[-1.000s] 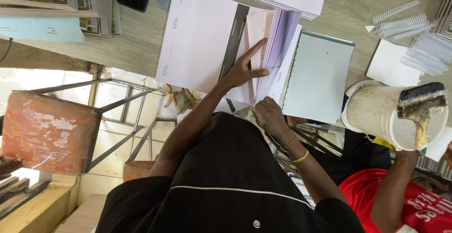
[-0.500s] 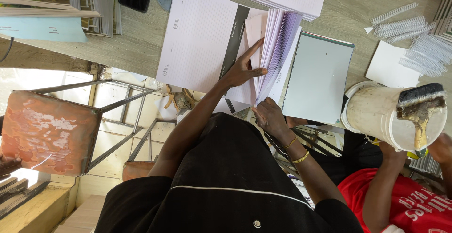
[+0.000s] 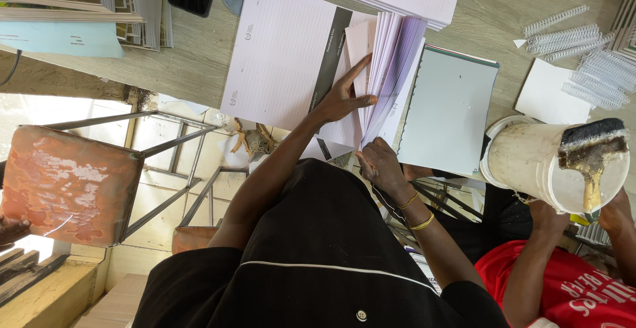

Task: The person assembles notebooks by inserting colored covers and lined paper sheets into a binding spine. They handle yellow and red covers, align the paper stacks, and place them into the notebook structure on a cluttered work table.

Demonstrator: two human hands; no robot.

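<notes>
The left hand (image 3: 341,99) is lying flat, fingers spread and index finger stretched toward twelve o'clock, pressing down the open lined sheets (image 3: 285,56) and the narrow pale page beside the dark centre strip; its grip is apart, closing on nothing. Compared with half a second ago and a second ago, this hand is sitting in almost the same place, so the pressed-down side is being kept steady. The right hand (image 3: 379,164), at about five o'clock from the left, is bent at the near edge of the fanned page block (image 3: 394,59); its fingertips are tucked under the paper, so I cannot tell whether its grip is pinching a leaf or only propping the edge. Across the three moments the fan of lilac-white pages is standing up a little differently, the leaves spreading and leaning toward the left hand, which I judge to mean the leafing through the stack is going on, one leaf at a time, rather than finishing. The stack is lying near the middle of the wooden counter (image 3: 199,56), just beside a pale grey-green cover (image 3: 447,112) at three o'clock. Further toward three o'clock another person in a red shirt (image 3: 570,288) is now holding a white bucket (image 3: 530,162) with both hands, a glue-smeared brush (image 3: 593,152) resting across its rim; earlier only one arm was reaching up to it. White spiral bindings (image 3: 583,50) are lying at one to two o'clock.
</notes>
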